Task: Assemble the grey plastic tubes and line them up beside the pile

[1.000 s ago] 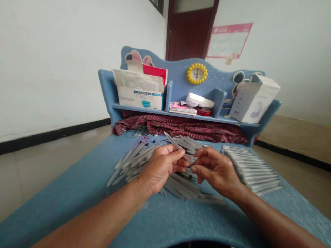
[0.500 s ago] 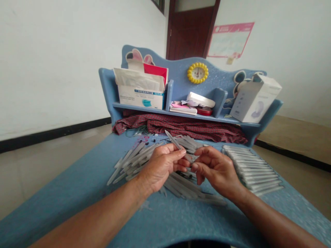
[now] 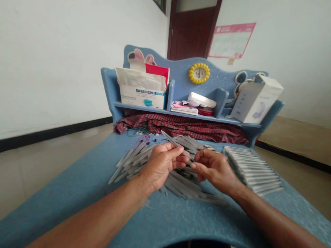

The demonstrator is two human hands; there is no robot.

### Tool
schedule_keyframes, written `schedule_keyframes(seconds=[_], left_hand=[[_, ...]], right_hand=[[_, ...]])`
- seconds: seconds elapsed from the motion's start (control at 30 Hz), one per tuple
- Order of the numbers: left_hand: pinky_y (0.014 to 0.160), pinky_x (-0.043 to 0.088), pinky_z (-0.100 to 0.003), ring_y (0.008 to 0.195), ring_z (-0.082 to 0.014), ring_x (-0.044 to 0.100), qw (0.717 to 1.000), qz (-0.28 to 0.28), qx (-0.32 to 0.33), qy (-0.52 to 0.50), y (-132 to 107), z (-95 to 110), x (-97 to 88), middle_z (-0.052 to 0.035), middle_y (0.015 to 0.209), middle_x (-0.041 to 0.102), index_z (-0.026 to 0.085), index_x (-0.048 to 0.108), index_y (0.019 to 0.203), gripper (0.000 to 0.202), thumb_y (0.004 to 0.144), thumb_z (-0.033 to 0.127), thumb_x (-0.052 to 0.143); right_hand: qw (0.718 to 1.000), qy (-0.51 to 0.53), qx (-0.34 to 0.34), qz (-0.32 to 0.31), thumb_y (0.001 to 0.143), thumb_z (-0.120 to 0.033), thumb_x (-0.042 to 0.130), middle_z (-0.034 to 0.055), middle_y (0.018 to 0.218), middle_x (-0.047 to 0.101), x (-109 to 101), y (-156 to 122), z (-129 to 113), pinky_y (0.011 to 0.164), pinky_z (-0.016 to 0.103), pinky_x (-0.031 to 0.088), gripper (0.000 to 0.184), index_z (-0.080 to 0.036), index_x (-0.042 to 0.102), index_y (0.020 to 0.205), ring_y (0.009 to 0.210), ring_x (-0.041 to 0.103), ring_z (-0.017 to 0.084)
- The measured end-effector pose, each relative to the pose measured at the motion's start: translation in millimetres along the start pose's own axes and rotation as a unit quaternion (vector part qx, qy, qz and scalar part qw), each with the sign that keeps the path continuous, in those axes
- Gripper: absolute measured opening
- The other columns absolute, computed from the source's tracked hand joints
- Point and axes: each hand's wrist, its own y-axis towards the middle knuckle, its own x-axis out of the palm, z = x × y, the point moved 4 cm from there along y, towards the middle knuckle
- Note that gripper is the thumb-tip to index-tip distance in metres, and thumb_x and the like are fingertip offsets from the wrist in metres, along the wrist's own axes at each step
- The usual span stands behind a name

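Observation:
My left hand (image 3: 165, 162) is closed around a translucent whitish pen barrel (image 3: 169, 138). One end of the barrel slants up to the left, and the other points at my right hand (image 3: 216, 170). The right thumb and fingers are pinched close to that lower end, where a small dark bit shows; what they grip is too small to make out. Beneath my hands lie loose pen barrels (image 3: 181, 186), with another heap of barrels (image 3: 134, 160) to the left. A neat row of similar pens (image 3: 254, 170) lies side by side on the right.
The blue table (image 3: 77, 186) has a shelf at its back holding a mask box (image 3: 142, 98), papers (image 3: 184, 109) and a white box (image 3: 254, 100). Red checked cloth (image 3: 181, 127) is bunched beneath the shelf. Small black pieces (image 3: 155, 140) lie near it.
The pen barrel's upper end has shifted slightly left, and my right fingers have moved a little along its lower end. The view has moved slightly.

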Motion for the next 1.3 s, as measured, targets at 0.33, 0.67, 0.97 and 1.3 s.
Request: schedule_keyframes(seconds=[0.33,0.67,0.97,1.3], left_hand=[[0.052,0.051,-0.021,0.058,-0.012,0.062,1.0,-0.007,0.008,0.02,1.9,-1.0,-0.6,-0.0045,0.066,0.065,0.011,0.061,0.076,0.004,0.076,0.015,0.062],[0.054,0.051,-0.021,0.059,-0.0116,0.062,1.0,-0.006,0.017,0.025,0.8,0.1,-0.1,-0.0041,0.067,0.065,0.011,0.06,0.074,0.004,0.076,0.015,0.061],[0.054,0.051,-0.02,0.059,-0.0114,0.062,0.999,-0.007,0.02,0.029,1.5,-0.2,0.1,-0.0038,0.068,0.064,0.011,0.06,0.075,0.005,0.076,0.017,0.061],[0.054,0.051,-0.021,0.06,-0.0113,0.062,0.999,-0.009,0.025,0.026,1.1,-0.4,0.3,-0.0036,0.069,0.064,0.011,0.06,0.076,0.006,0.076,0.017,0.061]], right_hand=[[0.993,0.022,0.066,-0.095,0.083,-0.055,0.042,0.001,0.056,0.06,8.8,-3.1,5.0,0.036,0.019,0.04,0.043,-0.014,0.052,0.076,0.037,0.054,0.01],[0.996,-0.009,0.051,-0.075,0.084,-0.053,0.04,0.0004,0.056,0.059,8.3,-2.9,4.5,0.035,0.019,0.04,0.04,-0.015,0.05,0.075,0.036,0.053,0.009],[0.995,0.004,0.061,-0.085,0.083,-0.052,0.044,-0.0002,0.055,0.06,9.3,-2.3,6.1,0.034,0.018,0.039,0.038,-0.015,0.049,0.077,0.036,0.055,0.01],[0.993,0.046,0.077,-0.07,0.079,-0.053,0.051,-0.0007,0.055,0.061,7.5,-0.7,7.1,0.033,0.019,0.04,0.037,-0.016,0.047,0.08,0.034,0.054,0.011]])
